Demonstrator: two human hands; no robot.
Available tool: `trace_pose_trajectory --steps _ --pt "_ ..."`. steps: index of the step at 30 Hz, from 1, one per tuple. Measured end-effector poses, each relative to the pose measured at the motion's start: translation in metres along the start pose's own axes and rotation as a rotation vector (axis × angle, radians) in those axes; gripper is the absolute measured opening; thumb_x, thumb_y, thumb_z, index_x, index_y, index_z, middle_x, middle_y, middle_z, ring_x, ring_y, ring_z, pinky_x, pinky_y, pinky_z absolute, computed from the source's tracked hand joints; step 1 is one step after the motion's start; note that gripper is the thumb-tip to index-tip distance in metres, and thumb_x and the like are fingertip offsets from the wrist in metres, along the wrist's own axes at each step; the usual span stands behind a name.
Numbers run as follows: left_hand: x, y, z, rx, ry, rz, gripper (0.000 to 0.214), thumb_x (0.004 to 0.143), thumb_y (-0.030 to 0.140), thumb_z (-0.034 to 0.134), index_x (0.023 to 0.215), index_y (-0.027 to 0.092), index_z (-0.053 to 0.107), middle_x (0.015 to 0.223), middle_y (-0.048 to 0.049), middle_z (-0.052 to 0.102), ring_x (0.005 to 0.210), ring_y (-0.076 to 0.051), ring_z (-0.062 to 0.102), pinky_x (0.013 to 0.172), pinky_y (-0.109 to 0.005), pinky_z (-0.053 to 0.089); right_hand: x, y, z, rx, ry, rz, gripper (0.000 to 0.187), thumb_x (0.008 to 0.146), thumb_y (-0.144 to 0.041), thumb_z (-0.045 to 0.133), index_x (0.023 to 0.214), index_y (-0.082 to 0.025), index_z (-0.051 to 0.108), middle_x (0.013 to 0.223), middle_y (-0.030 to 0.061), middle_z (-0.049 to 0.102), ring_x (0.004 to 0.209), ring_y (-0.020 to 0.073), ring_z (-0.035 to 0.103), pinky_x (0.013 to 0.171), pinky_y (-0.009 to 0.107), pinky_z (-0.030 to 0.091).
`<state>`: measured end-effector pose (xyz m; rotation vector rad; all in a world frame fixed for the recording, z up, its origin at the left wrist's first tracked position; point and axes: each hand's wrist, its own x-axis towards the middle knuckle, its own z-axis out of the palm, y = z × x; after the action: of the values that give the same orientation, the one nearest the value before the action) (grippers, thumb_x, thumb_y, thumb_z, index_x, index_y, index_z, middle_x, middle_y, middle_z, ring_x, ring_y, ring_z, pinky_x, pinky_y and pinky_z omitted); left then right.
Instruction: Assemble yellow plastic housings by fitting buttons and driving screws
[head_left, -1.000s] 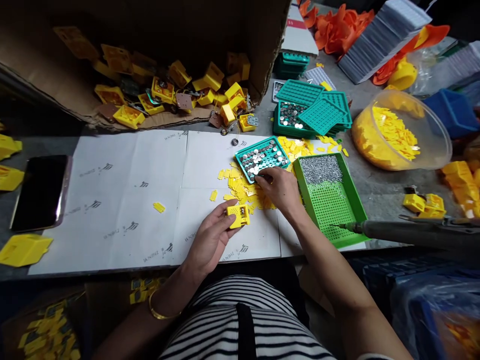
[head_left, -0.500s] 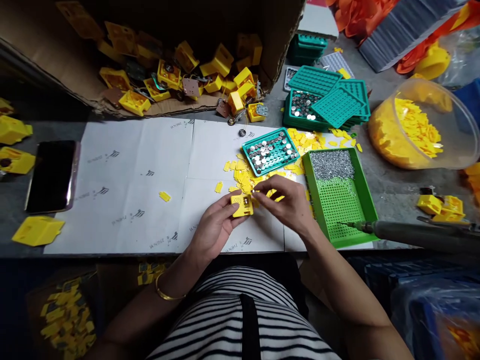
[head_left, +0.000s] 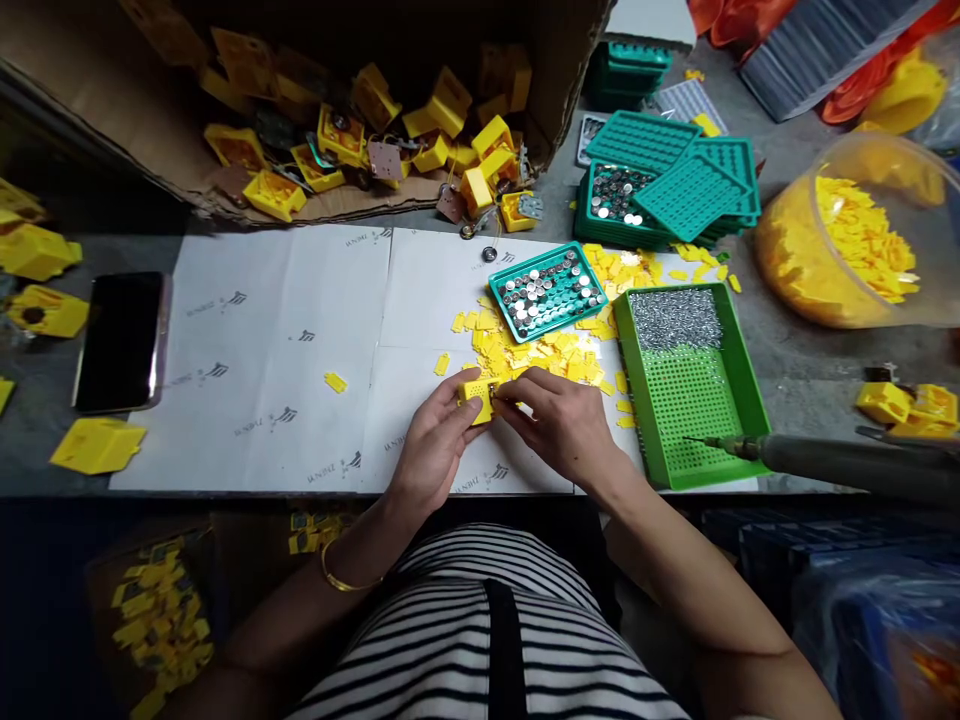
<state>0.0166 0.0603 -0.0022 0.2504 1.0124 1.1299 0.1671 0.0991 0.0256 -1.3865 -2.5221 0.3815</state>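
Observation:
My left hand (head_left: 435, 445) grips a small yellow plastic box (head_left: 477, 396) just above the white paper sheets (head_left: 285, 350). My right hand (head_left: 559, 420) presses its pinched fingertips against the box's right side; what they hold is too small to make out. Just beyond the hands lies a heap of small yellow plastic chips (head_left: 536, 352). Behind it sits a teal tray of silvery button cells (head_left: 546, 290).
A green tray of small screws (head_left: 686, 375) lies to the right, with an electric screwdriver (head_left: 832, 462) across its near corner. A tipped cardboard box of yellow housings (head_left: 375, 130) is behind. Stacked teal trays (head_left: 667, 190), a clear bowl of yellow chips (head_left: 855, 240) and a phone (head_left: 124, 340) surround.
My right hand came back from the teal tray of button cells to the yellow box and now pinches at its side. The left hand kept hold of the box.

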Motion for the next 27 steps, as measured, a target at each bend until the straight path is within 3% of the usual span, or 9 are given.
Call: trace_pose_trajectory --steps 5,9,13,17,20,22,27 --pt "-0.003 -0.004 -0.002 0.087 -0.013 0.058 0.037 0.081 0.022 0.068 0.117 0.02 0.06 0.107 -0.0042 0.069 0.102 -0.018 0.064 0.097 -0.035 0.048 0.0 0.0 -0.004 0.054 -0.092 0.032 0.022 0.094 -0.031 0.053 0.092 -0.019 0.071 0.081 0.0021 0.069 0.067 0.0118 0.059 0.053 0.024 0.026" --pt "-0.004 -0.005 -0.006 0.085 -0.041 -0.026 0.034 0.08 0.023 0.068 0.114 0.019 0.062 0.108 -0.0039 0.07 0.1 -0.016 0.065 0.095 -0.033 0.049 0.0 0.002 -0.013 0.21 -0.175 0.051 0.015 0.091 -0.026 0.058 0.088 -0.019 0.072 0.081 0.0018 0.068 0.069 0.0118 0.058 0.058 0.024 0.032" --pt "-0.008 -0.003 -0.007 0.061 -0.096 -0.05 0.034 0.08 0.025 0.069 0.112 0.019 0.064 0.109 -0.0048 0.07 0.101 -0.018 0.065 0.093 -0.032 0.05 0.002 0.007 -0.014 0.613 -0.213 0.187 0.002 0.082 -0.018 0.063 0.08 -0.017 0.063 0.08 0.0001 0.064 0.07 0.0105 0.058 0.064 0.024 0.042" --pt "-0.012 -0.001 -0.005 0.098 -0.142 -0.01 0.035 0.078 0.022 0.071 0.112 0.018 0.064 0.107 -0.0056 0.071 0.1 -0.018 0.066 0.092 -0.03 0.049 0.004 0.009 -0.006 1.105 -0.277 0.412 0.022 0.074 -0.016 0.065 0.092 -0.019 0.052 0.09 -0.0014 0.057 0.06 0.0069 0.054 0.055 0.022 0.046" --pt "-0.01 0.0 -0.005 0.054 -0.131 -0.032 0.032 0.078 0.019 0.069 0.11 0.018 0.065 0.108 -0.0058 0.071 0.1 -0.019 0.066 0.094 -0.033 0.05 0.004 0.008 0.001 1.29 -0.315 0.455 0.023 0.075 -0.02 0.066 0.095 -0.019 0.054 0.081 -0.0029 0.056 0.056 0.0065 0.052 0.053 0.022 0.048" --pt "-0.008 0.001 -0.005 -0.035 -0.112 -0.073 0.028 0.08 0.018 0.066 0.108 0.018 0.065 0.11 -0.0063 0.07 0.103 -0.02 0.066 0.096 -0.037 0.05 0.0 0.008 0.005 1.362 -0.288 0.464 0.026 0.077 -0.026 0.068 0.099 -0.018 0.057 0.08 -0.002 0.057 0.058 0.0071 0.054 0.056 0.023 0.051" --pt "-0.005 0.004 0.001 -0.199 -0.062 -0.113 0.023 0.084 0.014 0.059 0.107 0.016 0.064 0.109 -0.0074 0.07 0.106 -0.02 0.065 0.102 -0.04 0.047 -0.016 0.007 0.017 1.369 -0.084 0.533 0.037 0.075 -0.035 0.075 0.104 -0.02 0.058 0.105 0.0042 0.06 0.077 0.0117 0.061 0.064 0.027 0.058"
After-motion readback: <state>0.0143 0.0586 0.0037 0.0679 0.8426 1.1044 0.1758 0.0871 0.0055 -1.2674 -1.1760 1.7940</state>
